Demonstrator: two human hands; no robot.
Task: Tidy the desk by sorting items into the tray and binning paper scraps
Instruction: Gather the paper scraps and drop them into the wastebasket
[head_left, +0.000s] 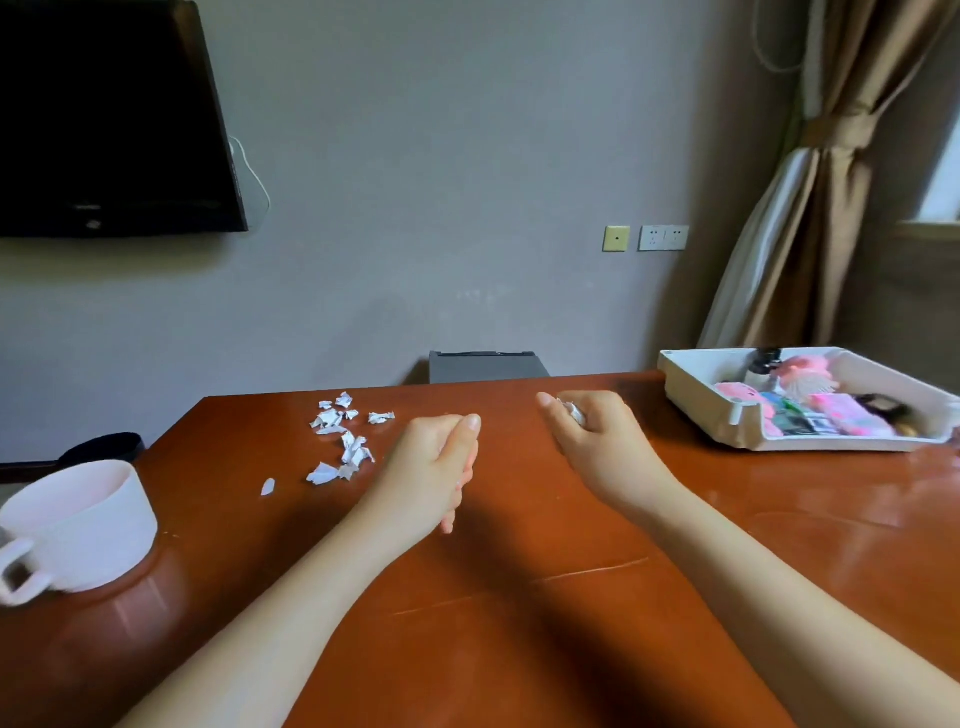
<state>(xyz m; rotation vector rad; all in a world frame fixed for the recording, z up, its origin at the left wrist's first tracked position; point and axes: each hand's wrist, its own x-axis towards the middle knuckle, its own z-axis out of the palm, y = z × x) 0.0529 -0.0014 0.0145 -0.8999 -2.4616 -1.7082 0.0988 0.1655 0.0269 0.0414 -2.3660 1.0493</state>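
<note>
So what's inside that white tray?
The white tray holds pink items, a dark bottle and something green. Its front wall hides whatever lies lower down.

I see a red-brown desk (519, 597) against a grey wall (441, 156). Above the desk's left end hangs a dark TV (104, 114). Above its right end are sockets (664, 238), a tied brown curtain (810, 208) and a bright window (943, 176). Behind its far edge stands a grey box (488, 366).

I see a big black flat TV (104, 114) on the grey wall (467, 156). A small yellow square plate (616, 238) sits just beside white plastic wall sockets (664, 237). A long brown cloth curtain (810, 208) is tied back by the bright window (943, 171).
</note>
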